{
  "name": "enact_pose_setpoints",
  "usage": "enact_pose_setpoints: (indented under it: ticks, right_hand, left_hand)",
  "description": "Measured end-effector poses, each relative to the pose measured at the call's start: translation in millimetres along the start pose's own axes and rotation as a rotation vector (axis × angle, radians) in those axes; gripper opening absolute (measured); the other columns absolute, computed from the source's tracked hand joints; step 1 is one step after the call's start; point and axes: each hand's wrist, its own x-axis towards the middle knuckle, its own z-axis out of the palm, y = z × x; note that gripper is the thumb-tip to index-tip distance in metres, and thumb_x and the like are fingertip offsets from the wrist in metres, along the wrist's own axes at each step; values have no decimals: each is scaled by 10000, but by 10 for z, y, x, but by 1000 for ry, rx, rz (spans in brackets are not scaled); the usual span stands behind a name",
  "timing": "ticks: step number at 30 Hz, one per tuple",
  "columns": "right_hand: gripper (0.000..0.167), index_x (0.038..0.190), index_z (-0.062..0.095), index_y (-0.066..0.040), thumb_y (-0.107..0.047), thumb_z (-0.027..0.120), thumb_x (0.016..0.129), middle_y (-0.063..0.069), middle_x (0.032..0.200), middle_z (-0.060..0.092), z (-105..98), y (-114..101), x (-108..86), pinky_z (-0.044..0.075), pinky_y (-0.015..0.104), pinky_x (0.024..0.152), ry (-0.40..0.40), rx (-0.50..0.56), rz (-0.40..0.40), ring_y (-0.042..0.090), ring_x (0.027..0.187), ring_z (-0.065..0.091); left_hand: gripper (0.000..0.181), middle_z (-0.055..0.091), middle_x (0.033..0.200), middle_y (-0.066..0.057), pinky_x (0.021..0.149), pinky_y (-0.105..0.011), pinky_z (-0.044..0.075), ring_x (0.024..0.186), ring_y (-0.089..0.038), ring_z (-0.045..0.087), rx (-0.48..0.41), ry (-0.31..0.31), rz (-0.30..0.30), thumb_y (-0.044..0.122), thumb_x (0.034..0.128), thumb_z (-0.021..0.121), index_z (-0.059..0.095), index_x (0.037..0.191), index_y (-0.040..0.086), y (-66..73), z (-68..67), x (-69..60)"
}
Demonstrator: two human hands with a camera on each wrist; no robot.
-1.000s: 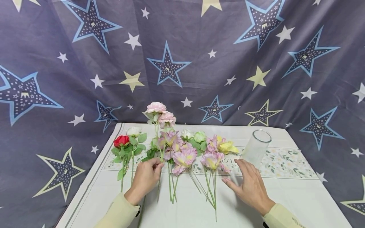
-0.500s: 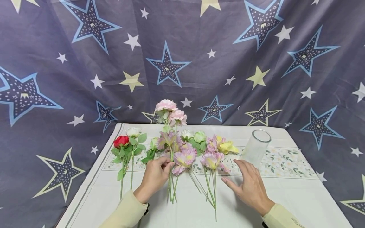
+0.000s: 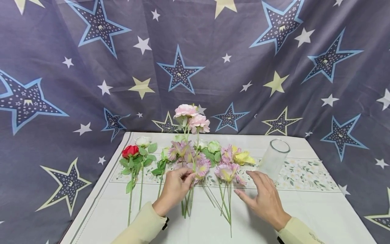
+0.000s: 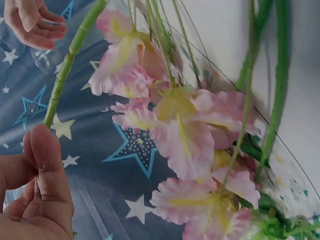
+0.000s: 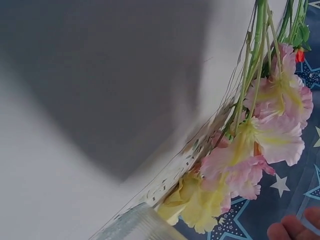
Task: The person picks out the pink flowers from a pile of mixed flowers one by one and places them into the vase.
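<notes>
Left hand (image 3: 175,188) pinching one stem (image 4: 67,75), two pink blooms (image 3: 198,123) topping it; right hand (image 3: 265,199) hovering empty, loosely spread, near one glass vase (image 3: 272,161).

The white-clothed table (image 3: 100,213) bears a printed floral band (image 3: 307,174) running across its width. On it lie, from left to right: a red rose (image 3: 130,151) beside a white rose (image 3: 143,141); a pale green bloom (image 3: 165,153); a first pink-and-yellow cluster (image 3: 204,166); a light green rose (image 3: 214,146); a second pink-and-yellow cluster (image 3: 226,172) — stems crossed; and a yellow flower (image 3: 243,158), adjoining that cluster. A glass vase (image 3: 271,162) stands farther right — rim uppermost.
</notes>
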Motion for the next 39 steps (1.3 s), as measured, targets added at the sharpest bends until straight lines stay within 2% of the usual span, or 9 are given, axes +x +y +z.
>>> enact_pose_setpoints:
  ticks: [3, 7, 13, 21, 26, 33, 39]
  right_hand:
    - [730, 1294, 643, -34, -532, 829, 792, 151, 1230, 649, 3, -29, 15, 445, 534, 975, -7, 10, -12, 350, 1132, 601]
    - [721, 1280, 651, -33, -580, 783, 828, 145, 1221, 654, 19, -59, 29, 446, 530, 968, 6, 19, -35, 349, 1125, 606]
    - [698, 1257, 663, -31, -602, 741, 864, 145, 1190, 666, 33, -95, 56, 464, 543, 931, 34, 25, -69, 357, 1088, 620]
    - [730, 1272, 665, -41, -660, 683, 885, 123, 1193, 667, 46, -129, 83, 470, 520, 934, 14, 39, -62, 326, 1087, 622]
    - [706, 1260, 671, -44, -639, 705, 881, 120, 1193, 670, 56, -147, 106, 475, 526, 923, 25, 44, -82, 331, 1085, 625]
    - [686, 1254, 679, -64, -644, 696, 888, 102, 1178, 669, 57, -192, 144, 483, 515, 904, 39, 52, -101, 317, 1067, 632]
    - [646, 1234, 697, -85, -629, 709, 887, 73, 1165, 677, 74, -241, 191, 475, 497, 908, 52, 77, -133, 286, 1072, 635]
  left_hand:
    - [51, 689, 718, -66, 527, -237, 539, 567, -77, 624, -32, -13, 0, 24, 945, 726, 753, 917, -9, 19, 25, 19]
    - [44, 687, 716, -24, 557, -250, 559, 590, -125, 658, -62, -26, -12, 23, 944, 727, 764, 920, 17, 48, 55, 44]
    - [93, 722, 778, -51, 587, -265, 579, 622, -167, 689, -123, -45, -28, 30, 952, 717, 772, 1001, -28, 93, 112, 76]
    - [121, 748, 797, -24, 589, -306, 586, 664, -247, 718, -183, -76, -10, 93, 958, 727, 799, 1050, 63, 114, 190, 105]
    - [150, 763, 835, -40, 608, -279, 582, 689, -203, 719, -220, -85, -22, 143, 960, 729, 800, 1067, 64, 140, 221, 119]
    - [148, 770, 902, -82, 617, -261, 577, 704, -286, 720, -238, -80, 22, 118, 952, 734, 800, 1065, 47, 166, 278, 144]
    - [146, 762, 966, -75, 652, -258, 582, 728, -159, 705, -163, -79, 92, 80, 936, 749, 798, 1062, 25, 177, 331, 156]
